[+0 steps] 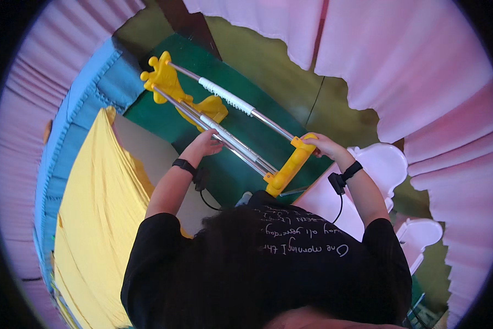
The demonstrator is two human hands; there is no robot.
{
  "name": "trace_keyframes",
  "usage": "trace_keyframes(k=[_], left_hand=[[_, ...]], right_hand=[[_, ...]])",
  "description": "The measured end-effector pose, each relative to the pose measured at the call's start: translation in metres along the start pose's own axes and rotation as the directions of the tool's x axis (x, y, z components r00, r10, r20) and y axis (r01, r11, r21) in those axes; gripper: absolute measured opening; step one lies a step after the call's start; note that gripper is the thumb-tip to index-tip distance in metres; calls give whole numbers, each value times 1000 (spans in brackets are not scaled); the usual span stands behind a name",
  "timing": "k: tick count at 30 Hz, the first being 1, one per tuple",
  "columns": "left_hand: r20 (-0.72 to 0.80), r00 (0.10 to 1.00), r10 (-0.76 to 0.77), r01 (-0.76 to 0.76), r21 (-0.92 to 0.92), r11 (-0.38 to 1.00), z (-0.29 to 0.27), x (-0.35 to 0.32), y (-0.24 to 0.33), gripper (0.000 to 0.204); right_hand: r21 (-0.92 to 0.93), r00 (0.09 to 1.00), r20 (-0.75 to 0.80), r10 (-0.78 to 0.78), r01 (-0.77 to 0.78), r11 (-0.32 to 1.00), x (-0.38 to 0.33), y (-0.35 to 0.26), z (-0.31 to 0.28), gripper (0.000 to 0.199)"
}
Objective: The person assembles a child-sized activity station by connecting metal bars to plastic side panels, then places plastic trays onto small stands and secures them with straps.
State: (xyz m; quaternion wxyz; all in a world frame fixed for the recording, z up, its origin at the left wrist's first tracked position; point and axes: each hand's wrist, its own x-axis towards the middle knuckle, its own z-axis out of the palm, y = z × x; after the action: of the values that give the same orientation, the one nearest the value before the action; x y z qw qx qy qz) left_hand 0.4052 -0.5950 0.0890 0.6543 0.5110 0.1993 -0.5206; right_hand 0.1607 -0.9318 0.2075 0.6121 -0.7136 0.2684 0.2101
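Note:
A rack (238,151) lies slantwise before me, made of metal tubes between two yellow plastic end pieces. Its far end piece (167,82) has knobs like a giraffe's head, and white ribbed sleeves (227,96) cover parts of the tubes. Closed around the upper corner of the near yellow end piece (290,167) is my right hand (319,146). My left hand (205,145) is at the lower tubes, its fingers curled against them beside a white sleeve; the grip is partly hidden.
Green flooring (246,88) lies beneath the rack. A yellow cloth (95,219) drapes over something at left, with a blue quilted cover (87,90) behind it. Pink curtains (449,71) hang at the right and top. Pale pink furniture panels (381,164) stand by my right arm.

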Motion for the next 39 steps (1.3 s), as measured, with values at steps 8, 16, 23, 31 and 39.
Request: trace_keyframes(k=[8, 16, 23, 31, 39], left_hand=[[-90, 980, -179, 173, -67, 983, 1, 17, 58, 41], [119, 991, 59, 17, -552, 833, -107, 113, 72, 19], [-3, 987, 161, -150, -384, 911, -108, 121, 126, 12], [-86, 974, 208, -225, -311, 923, -133, 143, 152, 16], [-370, 550, 749, -624, 414, 663, -161, 101, 198, 44]], right_hand=[[-20, 981, -159, -108, 106, 994, -32, 24, -4, 30], [104, 811, -576, -98, 192, 976, -95, 66, 19, 32], [209, 604, -785, 134, 55, 976, -131, 68, 46, 39], [189, 541, -838, 65, 178, 966, -135, 41, 97, 43], [13, 360, -933, -6, 52, 999, -146, 50, 147, 37]])
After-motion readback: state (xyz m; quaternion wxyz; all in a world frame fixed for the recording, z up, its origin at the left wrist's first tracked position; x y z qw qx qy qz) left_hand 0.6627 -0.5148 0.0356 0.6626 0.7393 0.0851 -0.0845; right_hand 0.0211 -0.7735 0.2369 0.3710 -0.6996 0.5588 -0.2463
